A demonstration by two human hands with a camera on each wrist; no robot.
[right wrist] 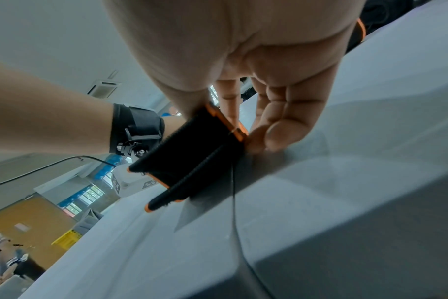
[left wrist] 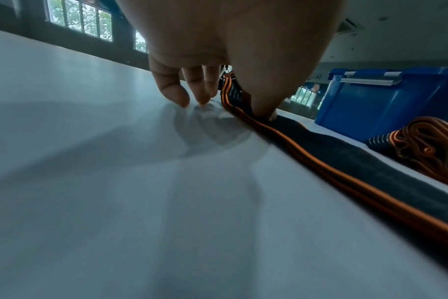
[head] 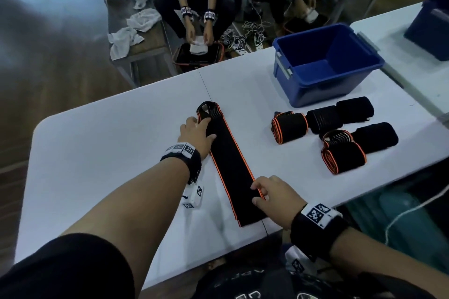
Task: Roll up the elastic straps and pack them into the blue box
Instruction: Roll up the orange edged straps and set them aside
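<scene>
A long black elastic strap with orange edges [head: 230,165] lies flat across the white table [head: 109,153], its looped end pointing away from me. My left hand [head: 196,132] presses on that far end; in the left wrist view its thumb [left wrist: 263,97] bears down on the strap [left wrist: 345,161] while the other fingertips touch the table. My right hand [head: 260,193] pinches the strap's near right edge; the right wrist view shows this end of the strap [right wrist: 192,145] lifted off the table. The blue box [head: 315,85] stands open at the back right, with nothing visible inside.
Several rolled straps [head: 289,127] lie in front of the box. A small white marker cube [head: 194,198] sits beside my left wrist. A second blue bin [head: 430,29] stands on the neighbouring table. Two people handle white towels beyond the far edge.
</scene>
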